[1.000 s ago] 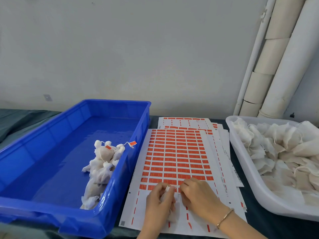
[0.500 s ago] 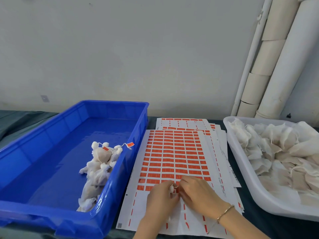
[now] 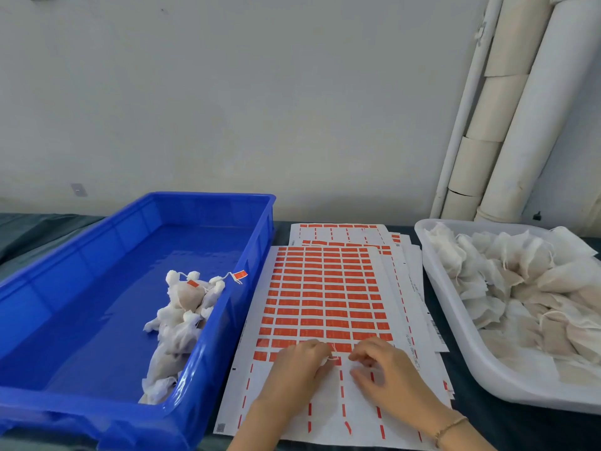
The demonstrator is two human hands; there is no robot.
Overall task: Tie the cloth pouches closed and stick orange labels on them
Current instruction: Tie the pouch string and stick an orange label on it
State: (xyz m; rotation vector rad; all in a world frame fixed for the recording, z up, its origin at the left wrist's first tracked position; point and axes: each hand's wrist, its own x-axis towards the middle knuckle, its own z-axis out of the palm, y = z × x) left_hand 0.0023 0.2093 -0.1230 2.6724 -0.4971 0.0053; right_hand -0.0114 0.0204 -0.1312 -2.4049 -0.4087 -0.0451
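A cloth pouch (image 3: 326, 361) is gripped in the curled left hand (image 3: 297, 366) over the orange label sheet (image 3: 325, 297); whether anything is pinched by the curled right hand (image 3: 390, 375) cannot be told. On the dark tabletop (image 3: 520, 428), a blue bin (image 3: 97, 255) and a white tub (image 3: 455, 320) are set either side, backed by a pale wall (image 3: 260, 109) and pipes (image 3: 520, 141).

Label sheets (image 3: 325, 288) between crate (image 3: 81, 271) and tub (image 3: 455, 336)

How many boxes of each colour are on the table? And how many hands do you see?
Blue bin: 1
White bin: 1
Hands: 2, the left hand gripping a pouch, and the right hand
Total: 4
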